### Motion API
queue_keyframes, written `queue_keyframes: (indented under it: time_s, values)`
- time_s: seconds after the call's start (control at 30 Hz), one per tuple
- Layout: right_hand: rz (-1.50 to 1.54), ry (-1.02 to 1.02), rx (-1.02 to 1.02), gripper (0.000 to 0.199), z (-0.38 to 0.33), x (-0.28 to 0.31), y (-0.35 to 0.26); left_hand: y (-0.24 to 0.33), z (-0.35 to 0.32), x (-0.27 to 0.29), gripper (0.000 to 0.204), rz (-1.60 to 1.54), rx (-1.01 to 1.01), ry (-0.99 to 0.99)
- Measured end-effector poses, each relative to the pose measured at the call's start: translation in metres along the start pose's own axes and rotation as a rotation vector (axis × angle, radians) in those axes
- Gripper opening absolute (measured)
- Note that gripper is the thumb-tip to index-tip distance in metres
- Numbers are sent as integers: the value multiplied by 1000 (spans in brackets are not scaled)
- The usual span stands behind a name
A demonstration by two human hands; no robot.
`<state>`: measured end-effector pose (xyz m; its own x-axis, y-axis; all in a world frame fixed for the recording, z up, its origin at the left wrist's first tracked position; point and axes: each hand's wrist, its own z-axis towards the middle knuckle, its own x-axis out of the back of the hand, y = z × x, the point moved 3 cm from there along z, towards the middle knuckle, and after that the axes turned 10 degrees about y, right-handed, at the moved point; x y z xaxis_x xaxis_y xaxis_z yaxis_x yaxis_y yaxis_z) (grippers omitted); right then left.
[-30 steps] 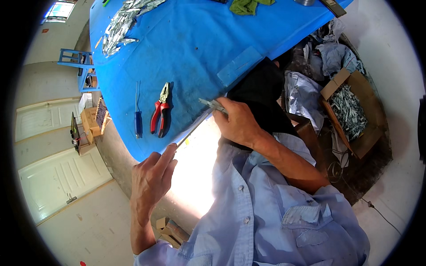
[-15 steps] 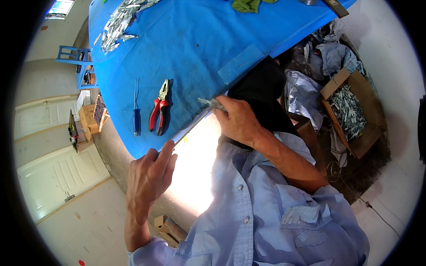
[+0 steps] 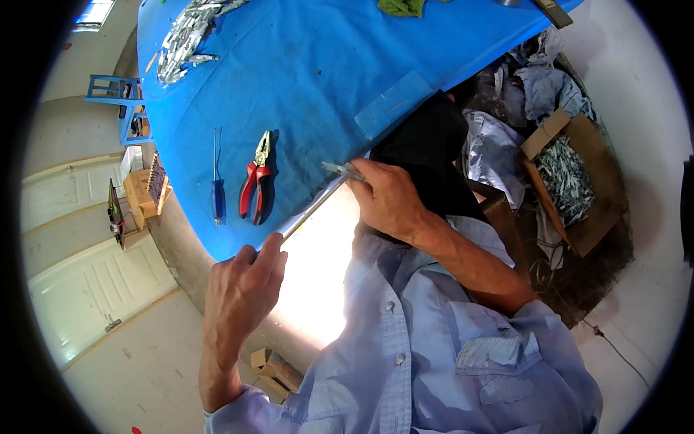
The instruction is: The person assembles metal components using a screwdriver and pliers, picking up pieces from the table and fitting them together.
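Observation:
My left hand [image 3: 242, 289] is closed around what looks like a screwdriver; its handle is hidden in the fist. Its thin metal shaft [image 3: 312, 215] slants up and right to a small silvery-grey piece [image 3: 337, 170]. My right hand [image 3: 387, 195] pinches that piece by the table's near edge; whether the tip touches it I cannot tell. On the blue cloth [image 3: 311, 94] lie red-and-black pliers [image 3: 256, 181], jaws pointing away. Left of them lies a blue-handled tool [image 3: 217, 195] with two thin prongs or a shaft and its shadow.
Many silvery pieces [image 3: 184, 47] are heaped at the table's far left, with a green cloth [image 3: 401, 7] at the far edge. On the right, a cardboard box [image 3: 607, 181] holds similar pieces beside crumpled plastic bags [image 3: 495, 152]. A blue stand [image 3: 119, 94] is beyond the table's left.
The view has shifted slightly. Both hands keep nearly the same grip, and the shaft now shows more plainly between my left hand and the silvery piece.

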<state>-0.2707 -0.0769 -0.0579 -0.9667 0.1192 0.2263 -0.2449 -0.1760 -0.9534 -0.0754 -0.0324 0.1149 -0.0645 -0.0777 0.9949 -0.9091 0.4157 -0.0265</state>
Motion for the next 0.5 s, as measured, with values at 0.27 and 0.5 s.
queue_keyframes:
  time_s: [0.27, 0.5]
  values:
    - [1, 40, 10, 12, -1, 0, -3, -1, -13, -28, 12, -141, 71, 25]
    - [-37, 51, -17, 19, -3, -3, -2, 3, -24, -48, 11, -240, 78, 134]
